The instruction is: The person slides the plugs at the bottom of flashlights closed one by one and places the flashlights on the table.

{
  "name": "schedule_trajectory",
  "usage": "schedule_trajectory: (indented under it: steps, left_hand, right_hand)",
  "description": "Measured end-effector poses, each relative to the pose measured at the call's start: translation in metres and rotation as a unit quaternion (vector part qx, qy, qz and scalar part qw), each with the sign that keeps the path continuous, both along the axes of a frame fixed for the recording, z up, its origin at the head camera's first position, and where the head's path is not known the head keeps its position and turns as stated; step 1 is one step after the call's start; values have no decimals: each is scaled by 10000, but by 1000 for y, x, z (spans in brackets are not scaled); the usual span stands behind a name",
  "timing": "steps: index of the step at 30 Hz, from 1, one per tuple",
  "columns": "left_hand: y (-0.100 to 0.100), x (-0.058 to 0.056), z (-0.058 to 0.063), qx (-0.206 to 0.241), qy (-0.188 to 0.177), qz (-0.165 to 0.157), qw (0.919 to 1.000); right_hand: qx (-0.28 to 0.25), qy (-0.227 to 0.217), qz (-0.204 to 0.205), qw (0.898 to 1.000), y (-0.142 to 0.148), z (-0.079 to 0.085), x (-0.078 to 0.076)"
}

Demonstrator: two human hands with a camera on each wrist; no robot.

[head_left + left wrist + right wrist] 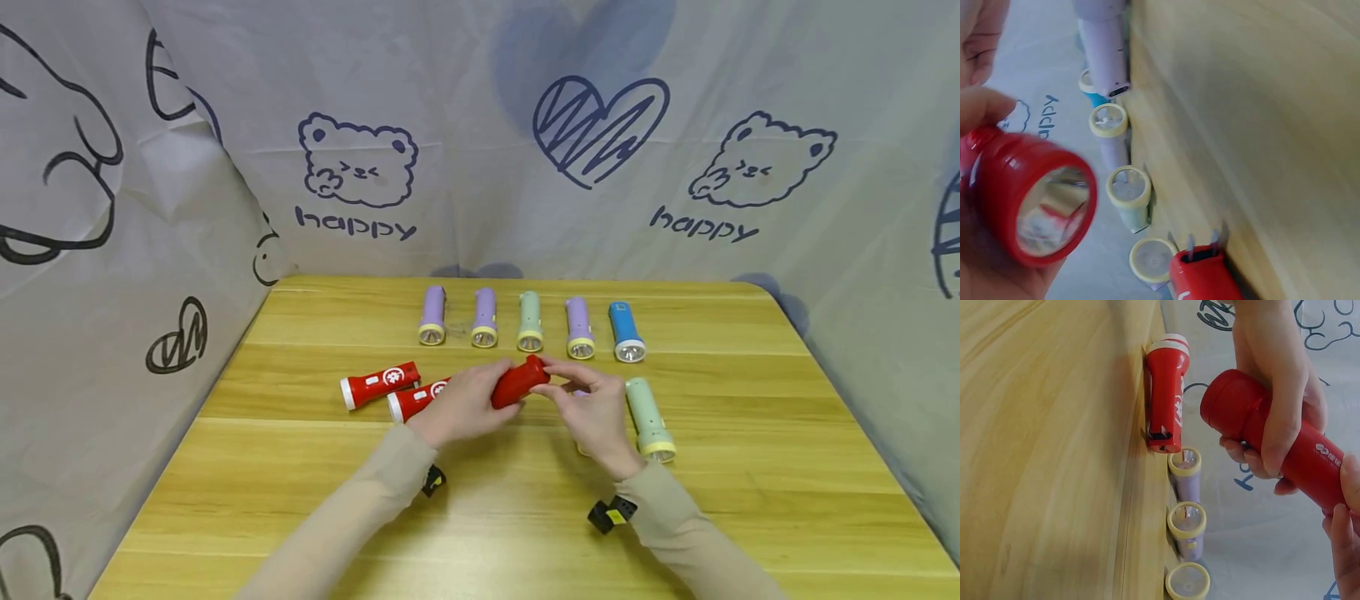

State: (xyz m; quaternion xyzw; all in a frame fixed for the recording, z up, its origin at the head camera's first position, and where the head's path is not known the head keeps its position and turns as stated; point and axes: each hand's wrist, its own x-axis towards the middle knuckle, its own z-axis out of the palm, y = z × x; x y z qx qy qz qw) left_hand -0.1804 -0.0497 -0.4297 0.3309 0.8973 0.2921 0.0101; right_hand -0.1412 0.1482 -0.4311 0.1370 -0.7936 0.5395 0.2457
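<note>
A solid red flashlight (519, 385) is held above the table between both hands. My left hand (467, 404) wraps its fingers and thumb around the body near the lens end. At the tail, my right hand (597, 417) pinches the end between thumb and fingers. The clear lens of this flashlight faces the camera in the left wrist view, and small white print shows on its side in the right wrist view. Two red flashlights with white rims, one on the far left (378, 385) and one beside my left hand (412, 403), lie on the table; the hand partly covers the nearer one.
Along the back of the wooden table (495, 517) lie purple flashlights (432, 312), a green one (529, 319) and a blue one (626, 332). Another green flashlight (648, 418) lies right of my right hand, which mostly hides a purple one. A printed cloth (480, 200) hangs behind.
</note>
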Motion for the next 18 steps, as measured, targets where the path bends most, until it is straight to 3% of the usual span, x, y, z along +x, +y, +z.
schedule_trajectory:
  steps: [8, 14, 18]
  left_hand:
    - [-7, -5, 12, -161, -847, -669, 9940]
    - [-8, -5, 20, -180, -1573, -802, 9841]
    - [-7, -6, 22, -142, -1839, -951, 9782]
  right_hand:
    - [-24, -470, 442, 9979, 8, 2, -1]
    - [88, -791, 714, 9943, 17, 3, -5]
    - [102, -1005, 829, 9914, 22, 6, -7]
